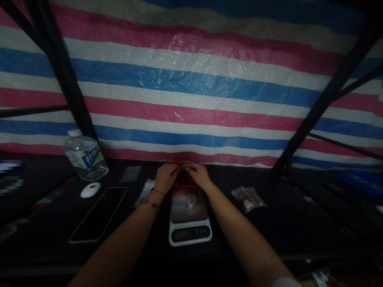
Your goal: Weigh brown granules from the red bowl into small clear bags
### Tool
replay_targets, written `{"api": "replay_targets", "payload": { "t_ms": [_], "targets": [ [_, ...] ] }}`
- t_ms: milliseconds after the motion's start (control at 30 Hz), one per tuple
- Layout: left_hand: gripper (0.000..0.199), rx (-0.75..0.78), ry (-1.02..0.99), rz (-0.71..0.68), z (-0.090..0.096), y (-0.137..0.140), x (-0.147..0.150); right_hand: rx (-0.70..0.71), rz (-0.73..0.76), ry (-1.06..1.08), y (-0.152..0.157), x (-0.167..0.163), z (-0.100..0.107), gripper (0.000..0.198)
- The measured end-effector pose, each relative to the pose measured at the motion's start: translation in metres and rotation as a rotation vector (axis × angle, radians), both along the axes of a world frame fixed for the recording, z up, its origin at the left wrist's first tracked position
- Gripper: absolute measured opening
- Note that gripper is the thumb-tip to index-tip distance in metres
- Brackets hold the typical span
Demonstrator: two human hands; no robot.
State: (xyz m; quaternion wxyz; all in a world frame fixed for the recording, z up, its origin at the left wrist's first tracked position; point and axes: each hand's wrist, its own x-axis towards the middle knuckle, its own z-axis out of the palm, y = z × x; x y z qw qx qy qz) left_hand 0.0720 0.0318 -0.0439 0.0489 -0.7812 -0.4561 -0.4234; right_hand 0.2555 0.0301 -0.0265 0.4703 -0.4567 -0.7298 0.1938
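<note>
My left hand [165, 177] and my right hand [198, 174] meet over a red bowl [186, 186] behind the scale. Small dark brown pieces [184, 177] lie in the bowl. Both sets of fingers are curled inward at the bowl's rim; what is between them is too dark and small to name. In front of the bowl stands a white kitchen scale [190, 238] with a small clear round cup [190, 201] on its plate. Beside my left wrist lies a clear plastic bag [145, 191].
To the right are plastic bags of brown pieces [249, 199]. On the left are a phone [98, 215], a white mouse [90, 190], a large water bottle [85, 155] and a flat zip bag [131, 174]. Dark metal posts [64, 79] flank a striped sheet [191, 91] behind.
</note>
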Motion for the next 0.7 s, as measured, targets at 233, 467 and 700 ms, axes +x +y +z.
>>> {"api": "replay_targets", "payload": {
  "t_ms": [233, 467, 700],
  "targets": [
    [0.041, -0.016, -0.056, 0.054, -0.007, 0.005, -0.005, 0.100, -0.117, -0.191, 0.018, -0.015, 0.016, 0.018],
    [0.033, -0.067, -0.057, 0.062, -0.008, 0.007, -0.006, 0.048, -0.203, -0.250, 0.018, -0.012, 0.014, 0.023],
    [0.038, -0.079, -0.083, 0.057, -0.008, 0.009, -0.005, 0.045, -0.200, -0.203, 0.013, -0.013, 0.013, 0.025]
  ]
}}
